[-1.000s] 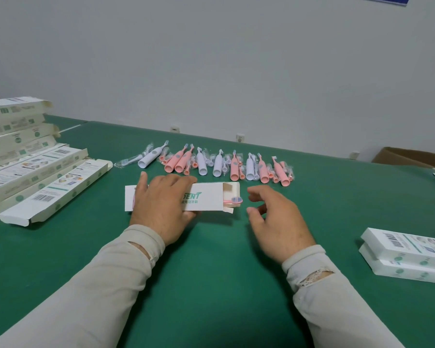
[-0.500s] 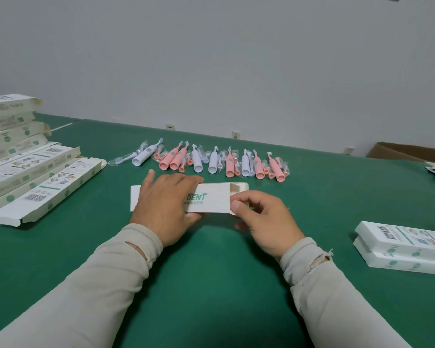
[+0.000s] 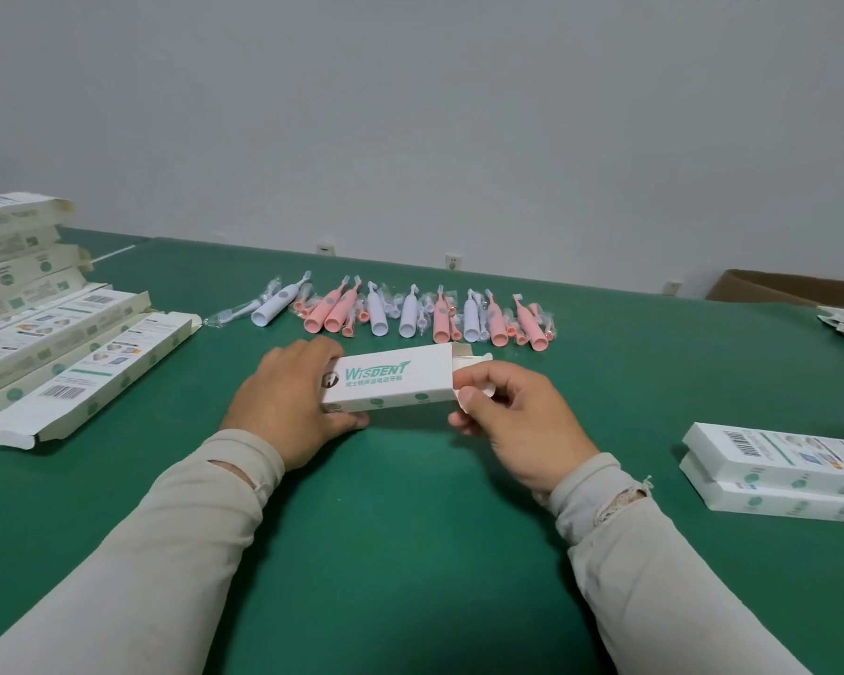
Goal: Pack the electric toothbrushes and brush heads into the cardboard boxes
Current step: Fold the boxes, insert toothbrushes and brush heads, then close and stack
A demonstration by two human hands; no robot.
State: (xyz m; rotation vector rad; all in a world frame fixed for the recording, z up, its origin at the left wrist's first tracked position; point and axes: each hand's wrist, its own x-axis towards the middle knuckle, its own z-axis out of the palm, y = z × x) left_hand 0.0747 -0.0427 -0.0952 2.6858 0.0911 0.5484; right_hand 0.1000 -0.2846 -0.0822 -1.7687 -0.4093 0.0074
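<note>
head view: left hand [image 3: 288, 399] grips the wisdent box [image 3: 390, 382] at table centre; right hand [image 3: 507, 416] pinches its end flap [image 3: 473, 377] (still untucked). a crooked fold could crease the flap, or let the toothbrush slide out.

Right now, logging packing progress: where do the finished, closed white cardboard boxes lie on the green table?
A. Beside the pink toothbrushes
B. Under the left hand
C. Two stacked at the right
C: two closed white cardboard boxes lie stacked near the right edge of the green table, flaps shut.
</note>
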